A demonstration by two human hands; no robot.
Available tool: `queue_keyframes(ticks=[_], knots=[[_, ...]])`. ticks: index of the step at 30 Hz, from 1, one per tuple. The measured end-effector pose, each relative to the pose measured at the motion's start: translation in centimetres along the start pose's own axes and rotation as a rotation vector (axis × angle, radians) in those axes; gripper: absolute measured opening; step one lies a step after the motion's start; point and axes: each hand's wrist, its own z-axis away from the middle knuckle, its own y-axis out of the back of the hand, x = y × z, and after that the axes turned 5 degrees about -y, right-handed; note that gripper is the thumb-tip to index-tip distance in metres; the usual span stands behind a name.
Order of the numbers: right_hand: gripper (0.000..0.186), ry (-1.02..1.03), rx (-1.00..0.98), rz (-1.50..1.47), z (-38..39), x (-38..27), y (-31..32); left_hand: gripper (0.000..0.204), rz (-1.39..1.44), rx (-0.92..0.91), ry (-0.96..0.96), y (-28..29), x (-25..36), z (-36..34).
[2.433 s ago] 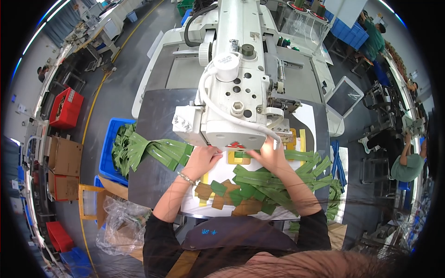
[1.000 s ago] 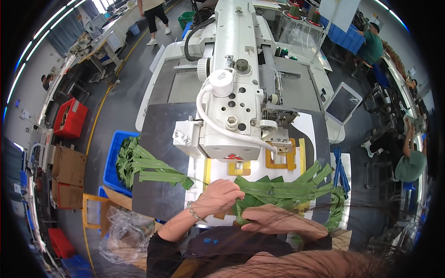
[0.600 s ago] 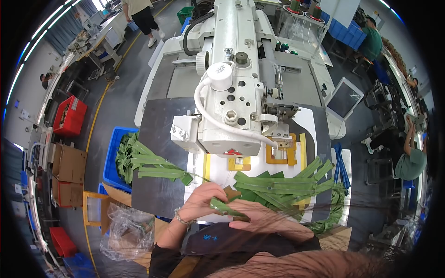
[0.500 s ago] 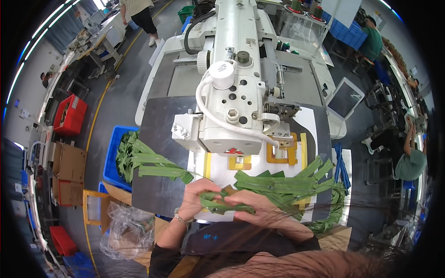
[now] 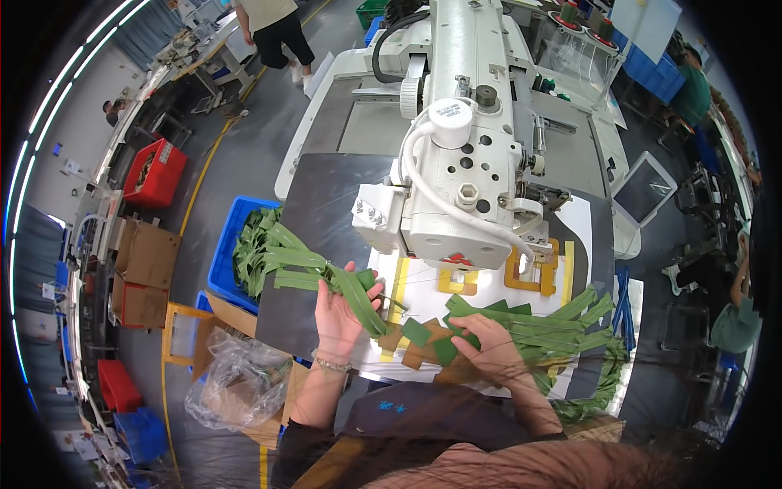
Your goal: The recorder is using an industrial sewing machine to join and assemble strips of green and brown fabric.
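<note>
My left hand (image 5: 346,314) is at the left front of the worktable, palm turned up, fingers curled round green straps (image 5: 363,297) that trail toward a blue bin. My right hand (image 5: 490,346) has bent fingers, thumb apart from index, resting over loose green and brown fabric patches (image 5: 415,331), with nothing clearly in its grip. A pile of green straps (image 5: 570,336) lies right of it. Just beyond both hands stands a white sewing machine (image 5: 456,228), with yellow frames (image 5: 554,267) on a white sheet beneath its head.
The blue bin (image 5: 221,258) of straps stands at left, near cartons (image 5: 151,253), a red crate (image 5: 155,175) and crumpled plastic (image 5: 228,383). A monitor (image 5: 643,187) is at right. Co-workers appear at upper left (image 5: 269,28) and right (image 5: 729,322).
My hands have separated: the left moved up and leftward, now holding straps; the right moved to the patches and let go of the folded green piece. The view has shifted, and a walker appeared behind.
</note>
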Motion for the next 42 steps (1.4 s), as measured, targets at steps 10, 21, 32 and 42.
queue_keyframes(ticks=[10,21,32,42], knots=[[0.026,-0.026,0.057,0.019,-0.2,0.5,0.4,0.065,-0.476,0.099,-0.17,2.0,5.2,-4.8],[0.023,-0.013,0.071,0.062,1.0,1.9,-1.5,0.049,-2.2,-0.174,-1.069,0.2,1.7,-0.9],[0.02,0.064,0.031,0.024,1.6,1.2,-3.6,0.06,-2.208,-0.704,-0.268,0.5,-1.3,3.4],[0.019,0.016,0.034,-0.044,1.9,0.8,-3.0,0.033,-1.947,-0.528,-0.188,1.5,-1.2,2.2]])
